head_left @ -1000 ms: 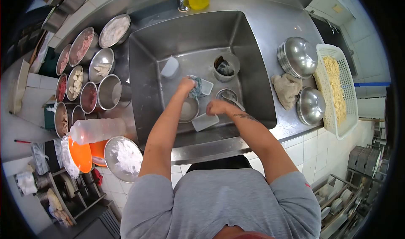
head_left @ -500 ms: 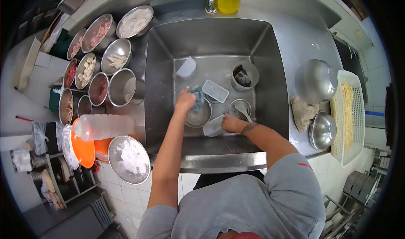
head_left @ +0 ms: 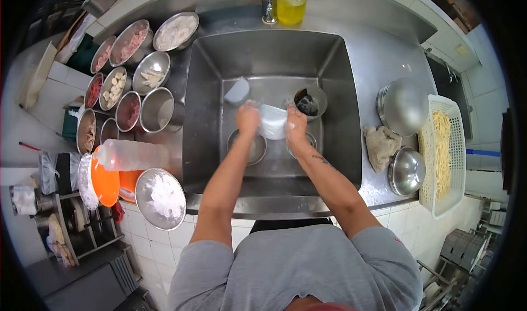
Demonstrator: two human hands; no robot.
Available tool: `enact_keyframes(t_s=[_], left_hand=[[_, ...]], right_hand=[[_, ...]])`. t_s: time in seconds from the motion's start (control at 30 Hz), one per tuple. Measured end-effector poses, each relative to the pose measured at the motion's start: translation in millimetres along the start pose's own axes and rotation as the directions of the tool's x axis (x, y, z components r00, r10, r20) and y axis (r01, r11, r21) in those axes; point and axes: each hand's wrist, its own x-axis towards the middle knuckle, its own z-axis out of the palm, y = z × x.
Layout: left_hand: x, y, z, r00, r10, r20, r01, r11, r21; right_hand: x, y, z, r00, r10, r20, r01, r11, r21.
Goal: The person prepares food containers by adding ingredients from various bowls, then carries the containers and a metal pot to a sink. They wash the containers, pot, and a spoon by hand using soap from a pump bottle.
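Plastic container held 2-handed, likely for steadiness
Right hand: fingers pinching 3 o'clock edge; left hand, 9 o'clock: fingers blurred, can't tell.

Motion blurs the left hand, right hand and white container between them. At the container's seven o'clock, the left forearm partly hides a metal bowl. The faucet at twelve o'clock and grey shirt at six are cut off by the edges.
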Motion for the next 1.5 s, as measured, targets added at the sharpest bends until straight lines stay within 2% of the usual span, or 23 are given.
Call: enact_keyframes(t_s=[0.07,0.17,0.2,0.23,0.3,0.33,0.4,0.47,0.53,0.57,0.6,0.63,0.73,0.83,0.87,0.93,1.07,1.17,1.3,1.33,1.43,1.47,1.5], left_hand=[[-26.2,76.0,-1.3,0.964,0.252,-0.084,-0.205,0.906,0.370],[-43.7,116.0,2.9,0.869,0.447,-0.212,-0.291,0.808,0.511],[-28.9,99.2,1.3,0.916,0.361,-0.175,-0.231,0.830,0.507],[-4.6,73.7,-1.9,0.982,0.095,-0.163,-0.065,0.982,0.178],[23.8,28.8,-3.8,0.913,-0.379,0.150,0.406,0.808,-0.426],[11.7,46.5,-3.1,0.973,-0.228,-0.024,0.228,0.974,0.001],[-49.8,92.8,6.4,0.960,0.207,-0.188,-0.122,0.915,0.384],[-61.8,95.7,5.4,0.856,0.465,-0.227,-0.269,0.775,0.572],[-50.9,61.4,14.8,0.808,0.516,-0.284,-0.302,0.776,0.554],[-29.4,38.4,12.8,0.936,0.177,-0.304,-0.170,0.984,0.047],[5.2,11.8,5.9,0.980,-0.142,-0.137,0.065,0.889,-0.454],[19.2,-3.2,3.1,0.924,-0.343,0.168,0.335,0.519,-0.786],[-2.7,21.0,9.2,0.851,-0.525,0.027,0.215,0.302,-0.929],[-8.0,7.2,-5.9,0.850,-0.482,0.212,0.309,0.130,-0.942],[3.1,9.3,-16.5,0.798,-0.591,0.116,0.319,0.250,-0.914],[16.7,31.4,-43.2,0.815,-0.580,-0.006,0.318,0.456,-0.831],[4.8,57.3,-26.1,0.920,-0.363,-0.148,0.182,0.731,-0.658],[-26.8,74.2,-21.8,0.999,-0.030,-0.044,0.008,0.896,-0.444],[-37.7,78.9,-36.7,0.835,0.386,0.392,-0.485,0.853,0.192],[-35.0,82.1,-43.0,0.737,0.419,0.531,-0.637,0.694,0.336],[-6.9,58.4,-29.6,0.715,0.413,0.563,-0.696,0.491,0.524],[-8.2,46.5,-26.3,0.754,0.446,0.482,-0.656,0.553,0.513],[-8.3,50.6,-19.7,0.769,0.277,0.577,-0.594,0.645,0.482]], right_hand=[[12.2,10.1,4.3,0.997,0.045,0.058,-0.058,0.970,0.238],[-4.3,6.1,-3.0,0.959,0.278,0.051,-0.275,0.877,0.395],[-2.2,-1.9,-2.9,0.932,0.360,0.039,-0.342,0.840,0.422],[1.2,-2.4,0.0,0.931,0.362,0.037,-0.338,0.824,0.454],[-6.8,12.3,3.8,0.917,0.397,0.026,-0.354,0.786,0.507],[-4.7,18.7,12.3,0.906,0.423,-0.016,-0.369,0.809,0.458],[-1.3,24.6,11.4,0.865,0.490,0.109,-0.461,0.691,0.556],[1.6,25.2,12.8,0.812,0.528,0.249,-0.549,0.548,0.631],[1.9,25.6,5.9,0.749,0.544,0.377,-0.626,0.397,0.671],[0.6,26.1,3.9,0.716,0.543,0.439,-0.659,0.317,0.682],[-12.5,2.4,10.2,0.721,0.593,0.359,-0.635,0.357,0.685],[-13.3,4.8,15.0,0.742,0.566,0.359,-0.617,0.369,0.695],[-0.3,17.6,27.3,0.756,0.518,0.400,-0.610,0.339,0.716],[-4.5,10.4,31.0,0.725,0.610,0.319,-0.680,0.560,0.474],[-18.5,-19.0,31.1,0.779,0.575,0.250,-0.625,0.740,0.247],[-27.1,-24.1,33.3,0.936,0.285,0.205,-0.322,0.929,0.183],[-12.5,-20.6,64.6,0.965,-0.261,-0.011,0.261,0.964,-0.048],[18.0,-30.1,44.7,0.901,0.319,0.293,-0.425,0.786,0.450],[39.9,-27.3,3.3,0.589,0.558,0.585,-0.783,0.572,0.243],[44.7,-15.7,-0.3,0.525,0.637,0.564,-0.793,0.606,0.054],[45.8,-6.1,-6.3,0.504,0.695,0.512,-0.825,0.563,0.049],[48.6,-7.5,-5.5,0.506,0.710,0.490,-0.819,0.573,0.014],[51.2,-4.5,-3.7,0.505,0.725,0.469,-0.815,0.579,-0.018]])
